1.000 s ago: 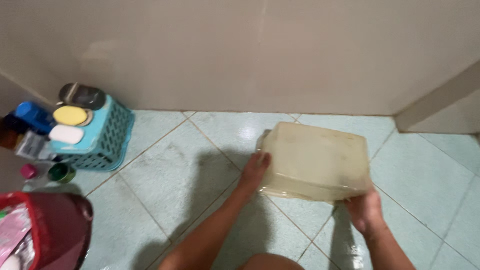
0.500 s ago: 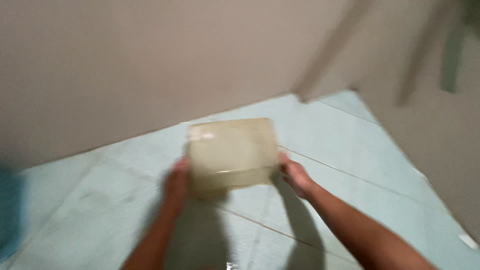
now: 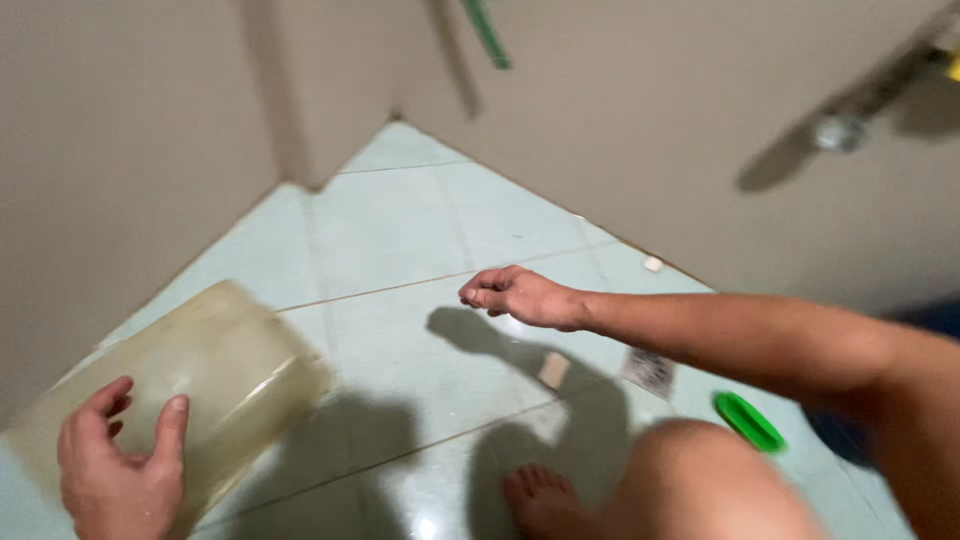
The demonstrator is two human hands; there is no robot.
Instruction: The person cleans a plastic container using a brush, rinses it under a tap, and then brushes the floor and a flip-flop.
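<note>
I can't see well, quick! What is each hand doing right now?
Left hand: open, fingers spread on the yellowish translucent plastic tub on its side.
Right hand: loosely curled, empty, above the pale green tiled floor.

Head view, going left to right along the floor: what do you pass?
Left hand → translucent plastic tub → right hand → small pale block → floor drain → green oval piece.
</note>
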